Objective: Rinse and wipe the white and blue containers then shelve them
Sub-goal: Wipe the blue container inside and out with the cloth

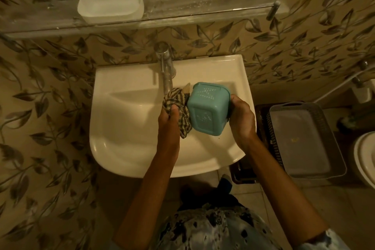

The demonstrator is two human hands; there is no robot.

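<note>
The blue container (208,107) is a square plastic tub, held upside down and tilted over the white sink (125,119). My right hand (241,117) grips its right side. My left hand (169,117) clutches a striped cloth (179,107) pressed against the tub's left side. The white container (110,4) stands upright on the glass shelf (203,6) above the sink, to the left.
A chrome tap (165,63) stands at the back of the sink, its spout just behind the cloth. A grey basket (336,144) with a clear lid sits low on the right. A toilet rim (363,160) shows at the far right edge. Leaf-patterned tiles cover the walls.
</note>
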